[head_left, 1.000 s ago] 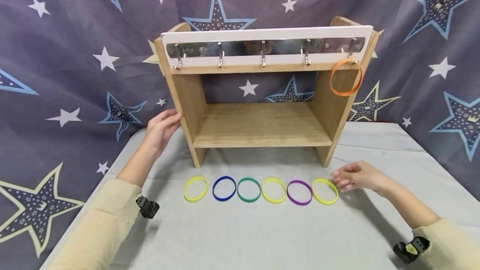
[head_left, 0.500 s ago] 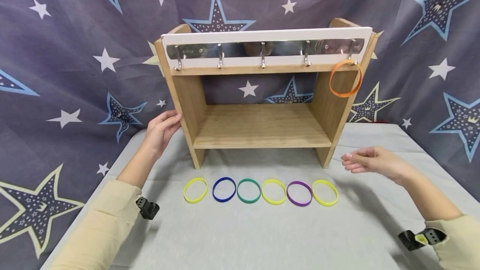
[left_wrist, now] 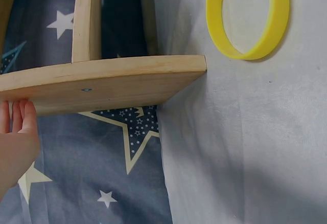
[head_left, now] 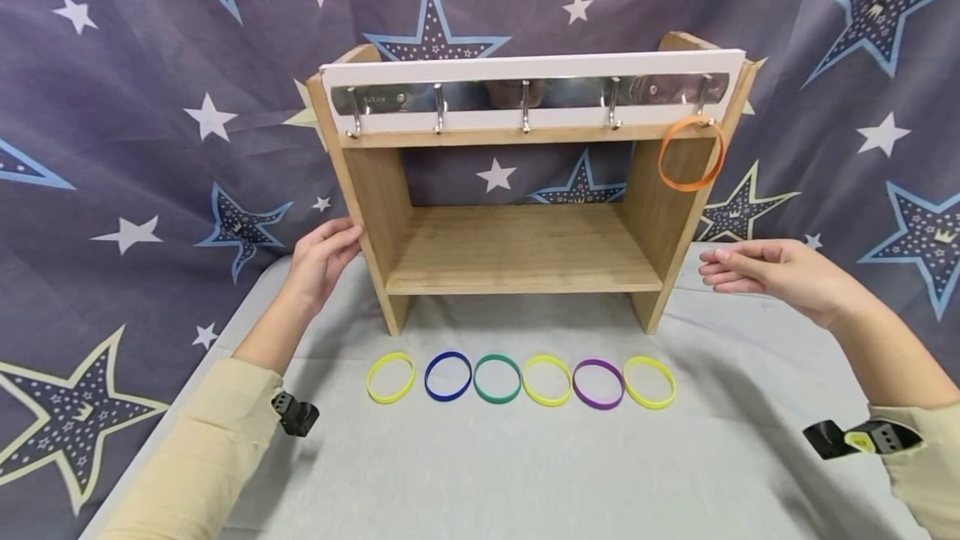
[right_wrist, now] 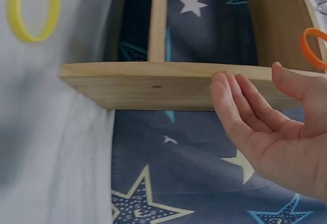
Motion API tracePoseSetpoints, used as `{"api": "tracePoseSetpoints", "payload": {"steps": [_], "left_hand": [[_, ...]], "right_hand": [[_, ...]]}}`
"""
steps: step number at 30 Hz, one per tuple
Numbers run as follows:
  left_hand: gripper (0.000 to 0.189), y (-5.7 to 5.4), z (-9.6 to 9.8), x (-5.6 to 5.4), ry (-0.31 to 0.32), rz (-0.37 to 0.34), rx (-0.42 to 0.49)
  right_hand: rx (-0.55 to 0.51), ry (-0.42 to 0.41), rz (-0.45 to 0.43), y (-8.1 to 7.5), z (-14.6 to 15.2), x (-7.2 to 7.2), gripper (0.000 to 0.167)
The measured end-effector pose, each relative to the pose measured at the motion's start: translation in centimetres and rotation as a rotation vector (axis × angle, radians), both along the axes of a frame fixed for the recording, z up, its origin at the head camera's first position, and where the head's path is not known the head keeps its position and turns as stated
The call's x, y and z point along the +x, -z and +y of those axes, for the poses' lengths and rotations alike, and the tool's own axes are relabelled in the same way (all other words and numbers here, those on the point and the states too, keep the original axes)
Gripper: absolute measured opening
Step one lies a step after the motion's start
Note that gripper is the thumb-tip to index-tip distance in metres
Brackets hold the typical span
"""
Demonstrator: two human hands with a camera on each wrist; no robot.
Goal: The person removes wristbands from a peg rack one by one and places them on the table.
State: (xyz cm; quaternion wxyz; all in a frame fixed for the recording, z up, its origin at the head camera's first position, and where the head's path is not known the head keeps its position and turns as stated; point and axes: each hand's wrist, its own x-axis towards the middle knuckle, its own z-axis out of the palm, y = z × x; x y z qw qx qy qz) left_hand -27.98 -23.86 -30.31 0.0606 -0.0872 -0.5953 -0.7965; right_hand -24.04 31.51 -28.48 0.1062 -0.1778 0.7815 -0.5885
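In the head view, my left hand (head_left: 318,265) rests its extended fingertips on the left side panel of a wooden shelf (head_left: 525,248). My right hand (head_left: 795,277) hovers just outside the right panel, holding nothing. Its fingers are nearly straight, with fingertips close to the panel's edge in the right wrist view. An orange silicone wristband (head_left: 684,187) hangs from the rightmost metal hook at the top of the shelf. In front lie a yellow wristband (head_left: 390,400), a blue one, a green wristband (head_left: 498,400), another yellow one, a purple wristband (head_left: 600,406) and a third yellow wristband (head_left: 651,406).
A metal hook strip (head_left: 483,96) on a white board spans the shelf's top; its other hooks carry no bands. Grey cloth (head_left: 525,473) covers the table. Behind hangs a dark curtain (head_left: 255,40) with stars.
My right hand has lifted from beside the rightmost yellow wristband, moving up and right to beside the shelf's right panel, its fingers straightening. My left hand stays on the left panel.
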Motion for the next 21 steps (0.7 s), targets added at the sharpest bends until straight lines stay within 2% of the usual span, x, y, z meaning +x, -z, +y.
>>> {"api": "tracePoseSetpoints", "payload": {"steps": [5,9,16,21], "left_hand": [[0.02,0.1,-0.1,-0.1,0.006,0.011,0.01],[0.02,0.2,-0.1,-0.2,0.008,0.011,0.018],[0.02,0.0,-0.1,0.1,0.008,-0.015,0.005],[0.019,0.1,-0.2,0.0,0.015,0.001,0.017]], "right_hand": [[-0.115,0.011,-0.005,-1.5,-0.4,-0.4,0.028],[-0.213,-0.003,0.029,-2.5,-0.8,-0.7,0.029],[-0.102,0.172,0.175,-3.8,-1.8,-0.4,0.023],[-0.252,0.17,0.193,-4.8,-2.3,-0.3,0.022]]}}
